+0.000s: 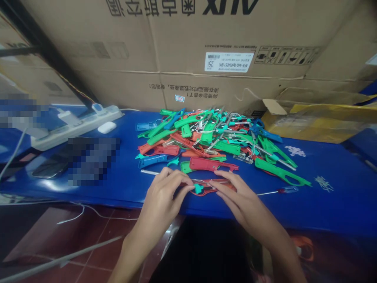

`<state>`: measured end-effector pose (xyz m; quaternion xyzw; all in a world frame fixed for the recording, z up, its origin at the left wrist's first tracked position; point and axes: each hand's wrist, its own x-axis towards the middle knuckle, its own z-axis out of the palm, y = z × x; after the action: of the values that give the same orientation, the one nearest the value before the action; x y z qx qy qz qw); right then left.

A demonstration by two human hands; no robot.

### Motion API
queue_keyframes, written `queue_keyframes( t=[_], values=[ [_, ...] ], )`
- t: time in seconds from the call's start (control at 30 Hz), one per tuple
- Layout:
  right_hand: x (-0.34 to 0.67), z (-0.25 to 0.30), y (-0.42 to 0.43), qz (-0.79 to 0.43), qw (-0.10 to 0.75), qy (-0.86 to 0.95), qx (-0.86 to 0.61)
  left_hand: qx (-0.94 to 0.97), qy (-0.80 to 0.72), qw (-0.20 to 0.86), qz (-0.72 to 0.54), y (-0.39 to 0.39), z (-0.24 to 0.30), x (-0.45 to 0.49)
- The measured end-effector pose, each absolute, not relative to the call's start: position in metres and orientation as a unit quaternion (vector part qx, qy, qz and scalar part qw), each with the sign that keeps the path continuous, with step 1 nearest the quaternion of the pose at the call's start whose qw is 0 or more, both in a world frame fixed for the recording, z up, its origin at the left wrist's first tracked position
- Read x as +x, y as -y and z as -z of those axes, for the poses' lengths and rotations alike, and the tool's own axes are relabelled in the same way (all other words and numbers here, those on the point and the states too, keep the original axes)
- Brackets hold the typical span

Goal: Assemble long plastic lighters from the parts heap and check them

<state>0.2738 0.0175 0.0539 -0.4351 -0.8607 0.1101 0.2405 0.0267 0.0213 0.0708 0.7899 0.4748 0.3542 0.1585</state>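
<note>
An open red lighter casing half [209, 192] lies at the table's front edge, with thin white wire and dark parts inside. My left hand [166, 192] is closed, thumb and forefinger pinching a small teal plastic trigger [198, 189] at the casing's left part. From the right, my right hand [240, 194] grips the casing, its fingertips on the upper edge and right part. Its thumb is hardly visible. Just beyond the hands rests another red casing half [212, 164] on a green one [185, 167]. A metal tube [149, 172] shows beside my left hand.
Behind is a heap of green, red and blue lighter parts [206, 133]. A screwdriver [287, 190] and small pale pieces [323, 183] lie right. A power strip [79, 125] and phone [50, 167] are left; an open box [312, 122] and large carton [176, 47] stand behind.
</note>
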Motion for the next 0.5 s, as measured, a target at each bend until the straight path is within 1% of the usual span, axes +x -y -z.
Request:
queue_keyframes(
  t=[0.23, 0.5],
  values=[
    [0.274, -0.055, -0.021, -0.115, 0.249, 0.872, -0.406, 0.782, -0.501, 0.155, -0.338, -0.027, -0.067, 0.033],
    [0.273, -0.058, -0.021, -0.178, 0.233, 0.858, -0.422, 0.771, -0.512, 0.173, -0.337, -0.029, -0.063, 0.038]
  ],
)
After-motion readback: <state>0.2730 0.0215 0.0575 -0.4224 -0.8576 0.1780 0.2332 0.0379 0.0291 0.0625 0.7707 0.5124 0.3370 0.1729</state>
